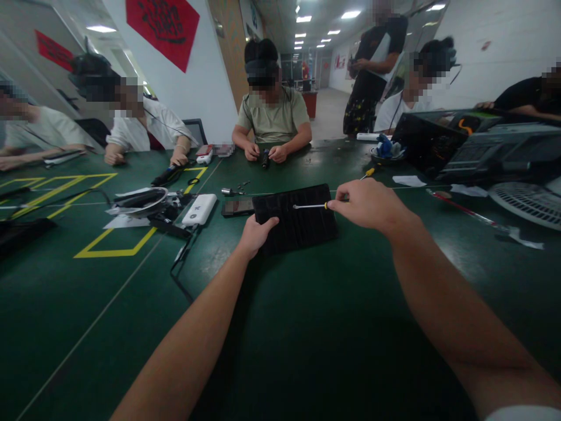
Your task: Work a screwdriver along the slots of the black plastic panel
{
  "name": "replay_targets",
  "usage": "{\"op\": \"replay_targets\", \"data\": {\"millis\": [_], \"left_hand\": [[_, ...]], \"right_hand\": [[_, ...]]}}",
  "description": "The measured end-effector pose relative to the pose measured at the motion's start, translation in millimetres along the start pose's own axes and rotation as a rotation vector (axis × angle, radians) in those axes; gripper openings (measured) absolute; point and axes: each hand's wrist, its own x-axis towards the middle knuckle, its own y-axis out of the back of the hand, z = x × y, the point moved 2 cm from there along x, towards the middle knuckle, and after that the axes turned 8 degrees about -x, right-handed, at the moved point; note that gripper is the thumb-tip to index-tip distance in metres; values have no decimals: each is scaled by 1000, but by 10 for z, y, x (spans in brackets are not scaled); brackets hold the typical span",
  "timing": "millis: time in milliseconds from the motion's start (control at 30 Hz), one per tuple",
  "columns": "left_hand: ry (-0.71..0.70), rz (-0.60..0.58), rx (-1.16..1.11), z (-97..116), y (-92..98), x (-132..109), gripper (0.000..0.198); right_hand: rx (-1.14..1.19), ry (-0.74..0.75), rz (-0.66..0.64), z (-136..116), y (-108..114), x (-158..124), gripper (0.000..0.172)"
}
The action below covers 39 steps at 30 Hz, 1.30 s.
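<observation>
My left hand point(258, 235) is closed on the left edge of a flat black rectangular panel point(313, 228), its thumb lying over the front. The panel is tilted towards me and has ridges or slots near its middle; what kind of thing it is I cannot make out. In my right hand point(368, 202) is a screwdriver point(310, 206) with a thin metal shaft and a yellow handle end. Its shaft points left across the panel, the tip near the panel's middle. Whether the tip touches the surface I cannot tell. My palm hides most of the handle.
Behind the panel lie a phone-like dark slab point(236, 208) and small metal parts point(228, 191). A white power bank point(200, 209) with a cable stands left. A computer case point(438, 146), a white fan grille point(526, 202) and a red-handled tool point(464, 209) are right. Several people sit around.
</observation>
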Motion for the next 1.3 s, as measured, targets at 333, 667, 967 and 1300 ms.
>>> {"op": "replay_targets", "data": {"millis": [333,667,967,1300], "left_hand": [[-50,15,-3,-23,12,17,47],[-121,-8,-20,-44,8,37,63],[-120,-9,-25,-4,-21,8,65],[-125,-19,-26,-40,4,29,62]], "right_hand": [[4,15,11,13,-42,11,39],[-3,2,2,7,-29,15,38],[5,-4,-13,-5,-11,-1,38],[13,25,5,18,-37,24,38]]}}
